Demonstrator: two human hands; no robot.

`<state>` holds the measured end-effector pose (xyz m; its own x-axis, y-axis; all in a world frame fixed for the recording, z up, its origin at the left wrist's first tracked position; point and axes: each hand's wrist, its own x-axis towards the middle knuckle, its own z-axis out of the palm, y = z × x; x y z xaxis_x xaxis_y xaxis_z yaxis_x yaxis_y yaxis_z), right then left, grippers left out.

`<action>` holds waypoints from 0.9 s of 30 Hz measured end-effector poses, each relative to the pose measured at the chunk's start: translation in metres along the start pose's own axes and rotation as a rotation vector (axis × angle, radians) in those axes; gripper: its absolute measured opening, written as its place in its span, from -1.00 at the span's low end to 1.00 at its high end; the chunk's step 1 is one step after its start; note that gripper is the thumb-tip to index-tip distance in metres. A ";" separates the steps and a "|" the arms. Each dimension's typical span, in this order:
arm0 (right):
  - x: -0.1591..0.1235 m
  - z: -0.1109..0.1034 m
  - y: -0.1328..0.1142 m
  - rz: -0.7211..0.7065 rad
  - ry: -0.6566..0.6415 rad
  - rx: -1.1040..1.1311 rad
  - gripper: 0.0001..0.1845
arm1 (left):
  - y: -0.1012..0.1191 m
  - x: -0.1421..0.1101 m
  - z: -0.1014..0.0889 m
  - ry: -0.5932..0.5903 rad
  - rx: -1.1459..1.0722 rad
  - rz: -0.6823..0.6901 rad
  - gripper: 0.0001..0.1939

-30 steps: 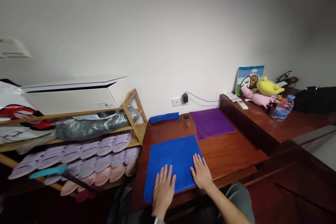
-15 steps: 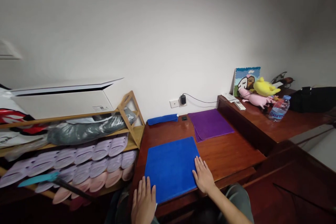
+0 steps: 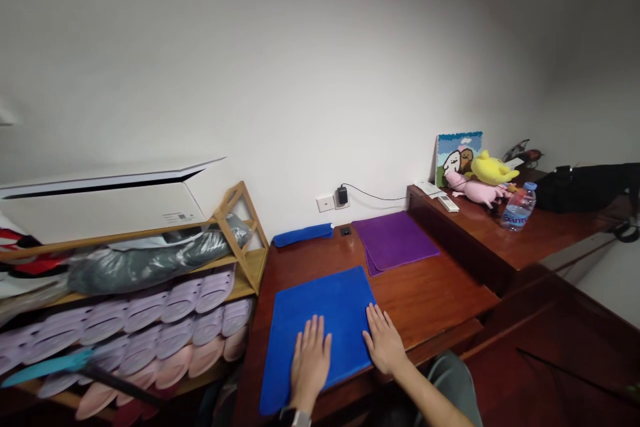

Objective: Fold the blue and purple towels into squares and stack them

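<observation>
A blue cloth (image 3: 325, 293) lies flat on the brown wooden desk (image 3: 425, 310), its near left corner reaching the desk's front edge. My left hand (image 3: 311, 357) rests palm down on the cloth's near part, fingers stretched away from me; a watch band shows at the wrist. At the cloth's right edge, my right hand (image 3: 384, 340) lies flat with its fingers extended. Farther back on the desk are a folded purple cloth (image 3: 395, 240) and a narrow folded blue cloth (image 3: 303, 235) against the wall.
Left of the desk stands a wooden rack (image 3: 254, 270) with lilac slippers (image 3: 180, 297) and a white box (image 3: 100, 210). On the raised surface at right are a water bottle (image 3: 519, 207), plush toys (image 3: 493, 169), a remote (image 3: 448, 203) and a black bag (image 3: 585, 187). A plugged-in charger (image 3: 342, 195) trails a cable.
My left hand has moved right from the cloth's left edge onto its middle. The cloth's near left corner now shows. My right hand stays by the right edge. The view has shifted slightly.
</observation>
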<state>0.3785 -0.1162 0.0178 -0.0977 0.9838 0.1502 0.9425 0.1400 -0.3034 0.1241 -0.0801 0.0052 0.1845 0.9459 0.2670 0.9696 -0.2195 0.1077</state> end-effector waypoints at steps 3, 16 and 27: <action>-0.002 0.001 0.000 0.002 -0.001 -0.005 -0.26 | -0.061 -0.028 -0.001 0.085 0.081 -0.130 -0.34; 0.118 -0.031 -0.020 0.021 -0.058 -0.008 -0.26 | -0.079 -0.044 -0.015 0.015 0.125 -0.192 -0.34; 0.153 -0.009 -0.007 0.026 -0.165 -0.002 -0.23 | -0.062 -0.013 -0.016 0.098 0.136 -0.191 -0.31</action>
<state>0.3596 0.0320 0.0513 -0.1245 0.9921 -0.0142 0.9459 0.1144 -0.3036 0.0590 -0.0823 0.0109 -0.0138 0.9381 0.3461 0.9993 0.0009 0.0374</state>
